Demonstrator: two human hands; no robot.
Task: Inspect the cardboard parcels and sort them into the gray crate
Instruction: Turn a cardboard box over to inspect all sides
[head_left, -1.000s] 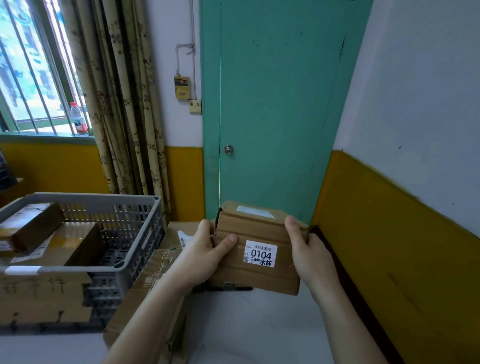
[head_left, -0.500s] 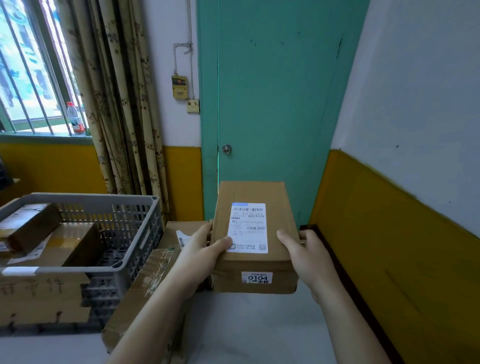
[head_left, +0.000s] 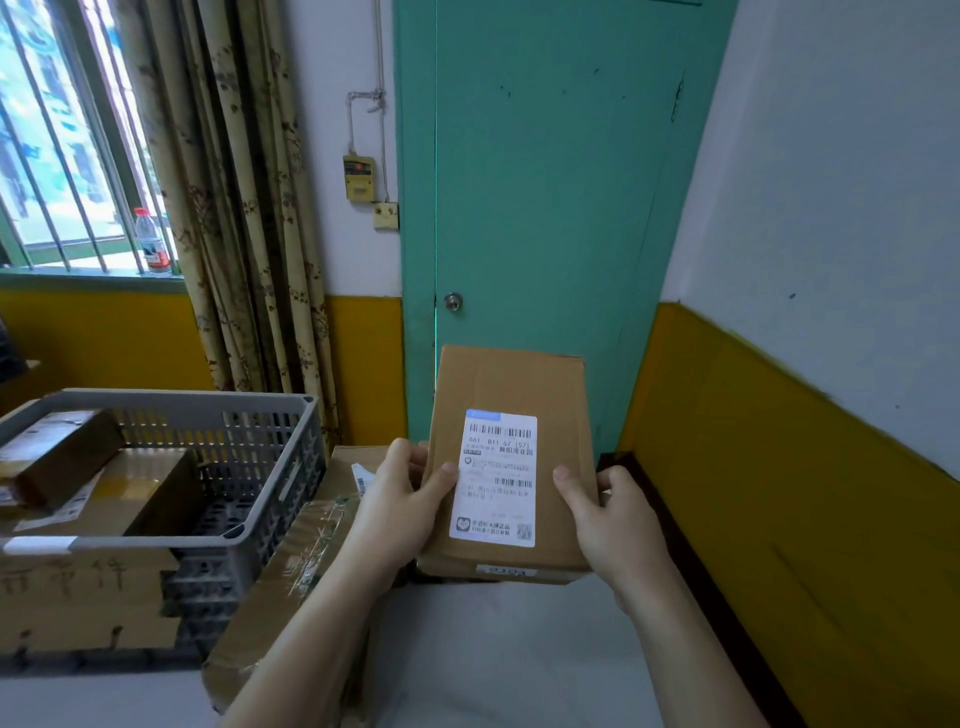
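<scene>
A flat rectangular brown cardboard parcel (head_left: 511, 395) is held up in front of the green door (head_left: 540, 182), its broad face with the white shipping label (head_left: 495, 478) turned toward the camera. The parcel is gripped at its two long edges: the left hand (head_left: 400, 506) is curled round the left edge with the thumb laid on the front face just beside the label, and the right hand (head_left: 605, 525) is curled round the right edge with the thumb likewise on the front. A small sticker on the parcel's lower end face is seen, but its print cannot be read.

To the left, a gray perforated plastic crate (head_left: 260, 457) is set on stacked cardboard boxes bearing handwritten characters (head_left: 78, 577). Inside the crate two brown parcels are seen: a dark long one (head_left: 57, 457) tilted against the left side and a flatter taped one (head_left: 135, 493) beneath it. Between the crate and the held parcel, a large taped cardboard box (head_left: 291, 577) lies on the pale worktop (head_left: 493, 660). A plastic water bottle (head_left: 151, 243) stands on the windowsill beside the patterned curtain (head_left: 234, 208).
</scene>
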